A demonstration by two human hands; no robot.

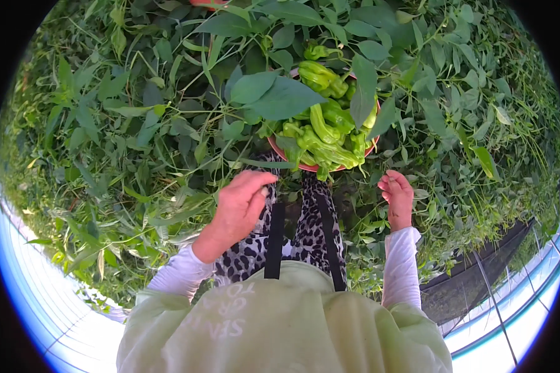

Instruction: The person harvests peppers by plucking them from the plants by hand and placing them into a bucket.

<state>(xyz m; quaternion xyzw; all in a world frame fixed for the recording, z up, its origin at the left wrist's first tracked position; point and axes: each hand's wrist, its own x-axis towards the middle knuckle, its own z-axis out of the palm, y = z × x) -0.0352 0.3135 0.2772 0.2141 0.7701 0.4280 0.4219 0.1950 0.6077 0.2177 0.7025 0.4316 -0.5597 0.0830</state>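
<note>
Green peppers point(326, 146) are heaped in a round container with a reddish rim point(302, 166), just beyond my legs. Large leaves hang over the left and right of the heap and cover part of it. Left of the container and nearer to me is my left hand point(238, 208), its fingers loosely bent with a gap to the thumb and nothing visible between them. My right hand point(398, 194) hovers to the right of the container, fingers curled in with nothing visible in them. Neither hand touches the peppers.
Dense leafy pepper plants point(149, 137) surround me on both sides and ahead. Part of a red object point(208, 3) shows at the far edge among leaves. Dark sheeting point(479, 280) and thin poles stand at the lower right; pale translucent walling point(62, 317) curves along the lower left.
</note>
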